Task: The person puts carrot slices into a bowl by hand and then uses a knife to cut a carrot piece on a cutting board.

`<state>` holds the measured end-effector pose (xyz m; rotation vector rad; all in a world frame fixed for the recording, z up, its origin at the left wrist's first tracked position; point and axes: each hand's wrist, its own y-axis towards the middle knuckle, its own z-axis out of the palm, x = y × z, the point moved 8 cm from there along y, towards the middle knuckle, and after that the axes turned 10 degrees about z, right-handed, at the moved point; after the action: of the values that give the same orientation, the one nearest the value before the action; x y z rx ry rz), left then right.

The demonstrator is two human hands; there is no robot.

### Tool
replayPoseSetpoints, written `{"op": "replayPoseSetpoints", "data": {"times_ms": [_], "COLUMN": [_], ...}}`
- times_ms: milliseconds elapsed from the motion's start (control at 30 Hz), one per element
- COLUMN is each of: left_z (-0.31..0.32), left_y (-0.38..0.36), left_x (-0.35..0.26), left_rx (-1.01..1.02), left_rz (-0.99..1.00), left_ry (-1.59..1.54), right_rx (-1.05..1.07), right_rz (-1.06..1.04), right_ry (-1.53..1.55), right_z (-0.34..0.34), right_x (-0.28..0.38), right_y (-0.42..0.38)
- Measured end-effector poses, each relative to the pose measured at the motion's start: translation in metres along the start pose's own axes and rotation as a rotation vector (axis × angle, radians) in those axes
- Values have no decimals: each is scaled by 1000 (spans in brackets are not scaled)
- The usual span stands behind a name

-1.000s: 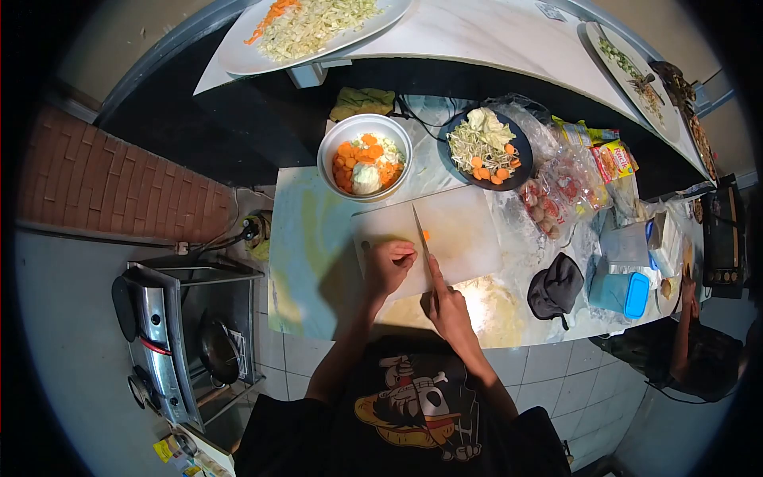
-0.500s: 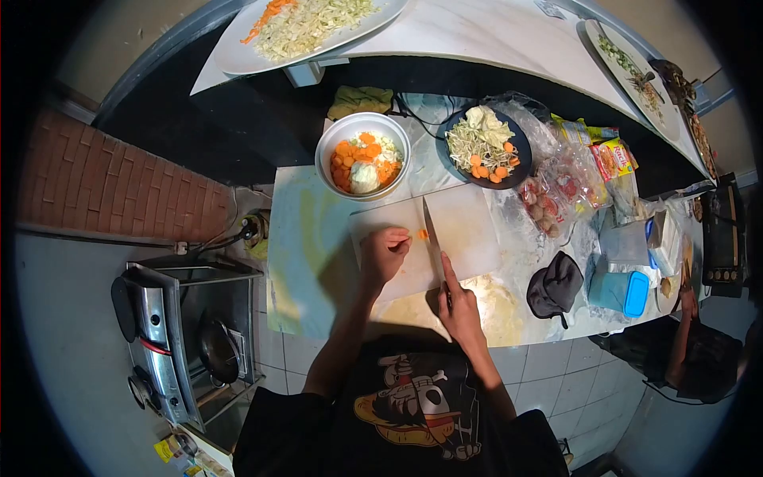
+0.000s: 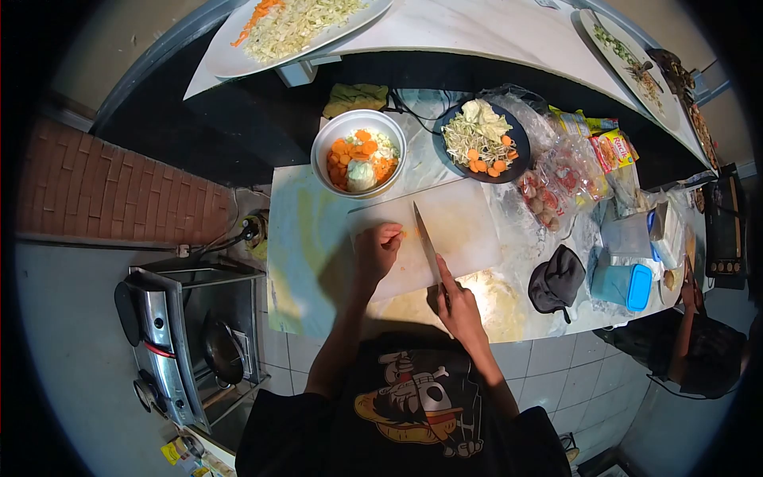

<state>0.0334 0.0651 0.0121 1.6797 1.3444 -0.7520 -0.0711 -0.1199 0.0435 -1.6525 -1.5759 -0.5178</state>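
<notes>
In my right hand [image 3: 458,308] is a kitchen knife [image 3: 427,245], its handle gripped and its long blade slanting up and left over the white cutting board [image 3: 465,219]. My left hand [image 3: 377,253] rests over the board's left part, fingers curled together close to the blade. A hint of orange shows at its fingertips, but what they hold is mostly hidden. Beyond the board stands a white bowl [image 3: 319,163] with sliced carrots and pale chopped vegetables. To its right, a dark plate [image 3: 518,159] carries bean sprouts, carrot slices and pale leaves.
Plastic bags [image 3: 566,179] of round items and a yellow packet [image 3: 612,153] lie to the right. Nearer are a black cap [image 3: 556,280] and a blue-lidded container [image 3: 638,288]. A stove [image 3: 163,342] stands at left. Another person's arm [image 3: 682,338] shows at far right.
The knife blade has shifted left toward my left hand. An orange carrot piece seen between hand and blade before is now hardly visible. The view has shifted slightly.
</notes>
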Motion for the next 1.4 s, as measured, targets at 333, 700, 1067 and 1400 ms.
{"op": "replayPoseSetpoints", "data": {"times_ms": [333, 700, 1067, 1400], "left_z": [-6, 8, 11, 12], "left_y": [5, 1, -4, -7], "left_x": [-8, -3, 10, 11], "left_rx": [13, 68, 58, 5], "left_rz": [-28, -99, -220, -208], "left_ry": [-42, -52, -127, -198], "right_rx": [7, 34, 74, 14], "right_rz": [4, -3, 12, -7], "right_ry": [-17, -41, -40, -67], "right_z": [3, 5, 18, 18], "right_x": [2, 3, 4, 5], "right_y": [-2, -3, -2, -1]}}
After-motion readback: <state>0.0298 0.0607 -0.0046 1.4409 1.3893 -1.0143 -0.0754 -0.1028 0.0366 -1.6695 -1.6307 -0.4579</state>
